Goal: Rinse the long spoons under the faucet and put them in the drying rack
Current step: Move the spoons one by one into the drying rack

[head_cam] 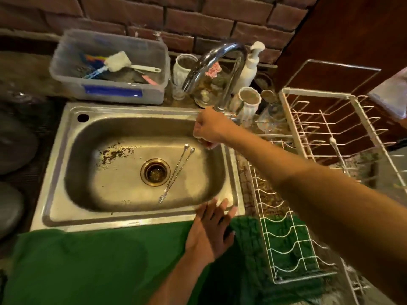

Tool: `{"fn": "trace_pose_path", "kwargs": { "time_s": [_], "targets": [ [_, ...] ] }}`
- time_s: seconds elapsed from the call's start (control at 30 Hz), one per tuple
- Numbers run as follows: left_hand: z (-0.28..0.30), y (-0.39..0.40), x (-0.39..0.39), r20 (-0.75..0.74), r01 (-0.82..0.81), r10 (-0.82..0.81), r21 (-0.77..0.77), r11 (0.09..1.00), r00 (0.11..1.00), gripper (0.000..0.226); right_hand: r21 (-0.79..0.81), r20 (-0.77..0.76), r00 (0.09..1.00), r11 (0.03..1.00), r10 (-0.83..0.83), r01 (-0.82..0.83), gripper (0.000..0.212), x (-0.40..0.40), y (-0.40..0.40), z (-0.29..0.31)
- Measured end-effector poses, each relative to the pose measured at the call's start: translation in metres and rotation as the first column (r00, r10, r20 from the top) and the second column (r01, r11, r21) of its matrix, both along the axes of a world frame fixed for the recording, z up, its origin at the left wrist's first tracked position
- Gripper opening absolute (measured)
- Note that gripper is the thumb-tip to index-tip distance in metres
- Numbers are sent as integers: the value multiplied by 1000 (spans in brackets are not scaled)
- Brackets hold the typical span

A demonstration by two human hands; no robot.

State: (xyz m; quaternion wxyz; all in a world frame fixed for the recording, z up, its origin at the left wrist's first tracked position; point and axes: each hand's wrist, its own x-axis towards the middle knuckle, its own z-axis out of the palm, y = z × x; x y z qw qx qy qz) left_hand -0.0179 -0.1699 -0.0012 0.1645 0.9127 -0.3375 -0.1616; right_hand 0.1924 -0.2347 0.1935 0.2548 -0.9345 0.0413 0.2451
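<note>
Two long thin metal spoons (176, 172) lie side by side on the floor of the steel sink (55, 172), just right of the drain (155, 172), bowls pointing to the back. The chrome faucet (211, 58) arches over the sink's back right; no water shows. My right hand (209, 128) hovers at the faucet's base over the sink's back right corner, fingers curled with nothing visible in them. My left hand (211, 230) rests flat with fingers spread on the sink's front rim. The white wire drying rack (326, 128) stands to the right.
A lower wire rack section (286, 238) lies over a green cloth (88, 260) along the front edge. Behind the sink stand a plastic bin of brushes (105, 89), white ribbed cups (182, 69), a pump bottle (251, 67) and glasses. A brick wall closes the back.
</note>
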Motion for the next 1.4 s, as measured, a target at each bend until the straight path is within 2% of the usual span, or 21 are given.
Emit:
{"fn": "trace_pose_path", "kwargs": {
  "time_s": [0.2,0.3,0.47,0.57,0.7,0.87,1.1,1.2,1.33,1.4],
  "targets": [
    [-5,-7,-3,-54,-99,88,-244,965,995,61,-12,-211,957,979,-199,201,13,23,4,-145],
    [-3,-3,-2,-28,-71,67,-204,976,997,56,26,-285,930,968,-232,249,6,20,9,-196],
    [6,0,1,-2,-81,81,-159,984,997,52,69,-373,862,916,-344,395,21,24,7,-239],
    [6,0,1,-10,-70,70,-124,990,998,53,39,-358,847,900,-393,434,23,34,7,-254],
    [5,-1,2,4,-68,69,-104,992,998,50,23,-395,810,876,-434,481,37,34,12,-268],
    [0,-3,0,7,-86,88,-133,987,996,49,12,-309,831,871,-463,490,30,30,18,-275],
    [1,-3,1,34,-86,92,-154,984,995,48,45,-393,731,783,-557,621,15,31,17,-278],
    [1,-3,1,41,-83,88,-116,990,995,49,62,-386,756,803,-528,592,27,32,14,-267],
    [0,-5,-3,36,-79,81,-66,995,996,52,71,-377,823,873,-425,483,24,32,15,-243],
    [-3,-6,-4,27,-87,90,-90,992,996,53,93,-346,823,856,-451,509,21,32,14,-231]
  ]
}}
